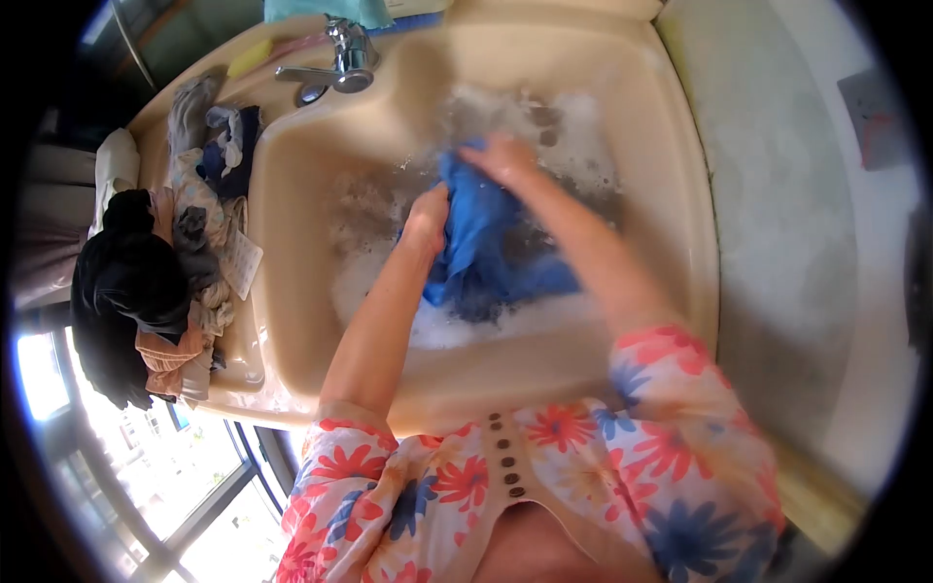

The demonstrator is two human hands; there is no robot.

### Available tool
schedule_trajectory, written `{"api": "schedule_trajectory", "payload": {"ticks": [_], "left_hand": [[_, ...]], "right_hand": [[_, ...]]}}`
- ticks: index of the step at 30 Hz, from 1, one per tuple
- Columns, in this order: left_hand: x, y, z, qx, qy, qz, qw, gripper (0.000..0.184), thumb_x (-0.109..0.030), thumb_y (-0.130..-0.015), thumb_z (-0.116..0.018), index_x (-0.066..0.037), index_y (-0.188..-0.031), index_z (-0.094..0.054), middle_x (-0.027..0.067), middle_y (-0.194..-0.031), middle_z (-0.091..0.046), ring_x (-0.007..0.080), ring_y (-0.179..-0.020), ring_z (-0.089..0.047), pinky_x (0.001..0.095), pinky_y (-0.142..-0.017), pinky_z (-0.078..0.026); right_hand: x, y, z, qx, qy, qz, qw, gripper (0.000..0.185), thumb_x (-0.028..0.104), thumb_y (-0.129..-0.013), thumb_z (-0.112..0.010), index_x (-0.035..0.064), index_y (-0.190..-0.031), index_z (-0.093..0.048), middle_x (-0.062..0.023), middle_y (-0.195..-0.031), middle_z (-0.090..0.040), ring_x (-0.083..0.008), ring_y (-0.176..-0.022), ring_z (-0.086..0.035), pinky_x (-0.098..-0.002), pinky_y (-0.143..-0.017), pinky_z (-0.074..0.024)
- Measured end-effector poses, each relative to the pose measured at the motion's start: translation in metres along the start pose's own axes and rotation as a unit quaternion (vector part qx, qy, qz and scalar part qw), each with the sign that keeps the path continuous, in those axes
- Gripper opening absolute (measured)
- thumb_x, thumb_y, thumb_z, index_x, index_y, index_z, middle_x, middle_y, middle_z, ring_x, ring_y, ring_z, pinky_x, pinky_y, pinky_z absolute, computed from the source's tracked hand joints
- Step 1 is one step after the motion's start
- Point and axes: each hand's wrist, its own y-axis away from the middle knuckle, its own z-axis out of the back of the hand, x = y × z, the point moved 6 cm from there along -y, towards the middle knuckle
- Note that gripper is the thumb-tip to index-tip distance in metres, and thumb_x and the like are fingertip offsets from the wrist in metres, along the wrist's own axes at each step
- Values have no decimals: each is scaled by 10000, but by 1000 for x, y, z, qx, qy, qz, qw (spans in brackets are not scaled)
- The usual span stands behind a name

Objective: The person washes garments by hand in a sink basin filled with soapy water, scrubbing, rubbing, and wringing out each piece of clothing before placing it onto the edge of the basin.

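Observation:
A wet blue cloth garment [473,228] hangs from my two hands over soapy water in a beige sink [292,194]. My left hand [428,214] is closed on its left edge. My right hand [502,158], slightly smeared by motion, grips the upper edge, farther from my body. The lower part of the cloth spreads into the suds [447,325] and trails to the right. Folds hide some of my fingertips, and the exact kind of garment cannot be made out.
A chrome faucet [348,60] stands at the sink's back left. Piled on the left ledge are several clothes, among them a black garment [126,272] and a patterned cloth [190,180]. A pale wall [787,243] borders the sink on the right. Windows show at lower left.

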Motion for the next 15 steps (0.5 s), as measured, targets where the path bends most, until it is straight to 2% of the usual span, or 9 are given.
{"api": "schedule_trajectory", "payload": {"ticks": [1, 3, 4, 6, 7, 10, 12, 14, 15], "left_hand": [[-4, 6, 5, 9, -35, 19, 999, 395, -320, -828, -521, -1, -1061, -528, 119, -983, -588, 248, -847, -576, 390, -770, -476], [-21, 22, 12, 34, -101, 55, 993, 428, -307, -797, -568, -6, -1095, -509, 136, -1014, -577, 259, -882, -567, 399, -777, -471], [-37, 23, 30, -64, -317, -37, 945, 471, -305, -768, -598, -13, -1122, -493, 148, -1048, -563, 267, -916, -556, 404, -786, -466], [-67, 41, 42, -244, -676, -205, 664, 575, -302, -710, -659, -28, -1175, -460, 172, -1115, -534, 282, -983, -533, 412, -804, -456], [-77, 55, 25, -270, -659, -291, 639, 614, -296, -668, -688, -65, -1193, -467, 180, -1208, -481, 230, -1098, -469, 363, -874, -418], [-52, 53, -48, -47, -446, -459, 767, 600, -252, -660, -679, -55, -1184, -463, 178, -1120, -537, 261, -1002, -537, 394, -813, -451], [-42, 28, -41, -28, -346, -375, 860, 503, -205, -698, -646, -37, -1146, -493, 147, -1037, -579, 245, -923, -572, 366, -784, -466], [-39, 22, -25, 53, -101, -213, 970, 309, -105, -781, -554, -6, -1074, -540, 79, -913, -625, 200, -788, -607, 306, -726, -485], [-46, 28, -19, 71, -36, -177, 981, 281, -86, -801, -527, -2, -1069, -541, 79, -922, -622, 189, -783, -604, 301, -723, -486]], "right_hand": [[-41, -20, -9, -49, -30, 73, 996, 578, 555, -684, -584, 49, -959, -628, -165, -1002, -607, -326, -900, -588, -380, -780, -467], [-75, -5, 37, 77, -92, -32, 992, 613, 518, -630, -661, 32, -1002, -620, -173, -997, -605, -249, -858, -603, -316, -751, -468], [-115, -19, 42, 52, -106, -43, 992, 588, 484, -644, -668, 30, -1014, -613, -166, -1006, -604, -246, -857, -601, -322, -736, -473], [-124, -16, 52, 45, -185, -65, 979, 558, 414, -672, -673, 23, -1061, -582, -157, -1019, -600, -241, -871, -595, -333, -714, -479], [-85, 8, 75, 62, -248, -76, 964, 556, 380, -687, -671, 18, -1094, -558, -154, -1023, -598, -240, -886, -590, -339, -708, -480], [-11, 30, 76, 134, -413, -52, 899, 629, 333, -744, -656, 59, -1255, -413, -105, -1196, -492, -201, -968, -533, -346, -765, -446], [20, 31, 71, 140, -562, 22, 815, 630, 322, -743, -669, 70, -1260, -412, -107, -1195, -497, -204, -1006, -517, -339, -801, -434], [-10, 10, 59, 58, -446, 27, 893, 644, 325, -740, -679, 55, -1259, -408, -121, -1179, -510, -211, -1010, -521, -336, -811, -436], [-26, 2, 47, 15, -385, 28, 923, 652, 327, -739, -683, 48, -1259, -406, -128, -1171, -517, -215, -1012, -523, -334, -816, -437]]}}
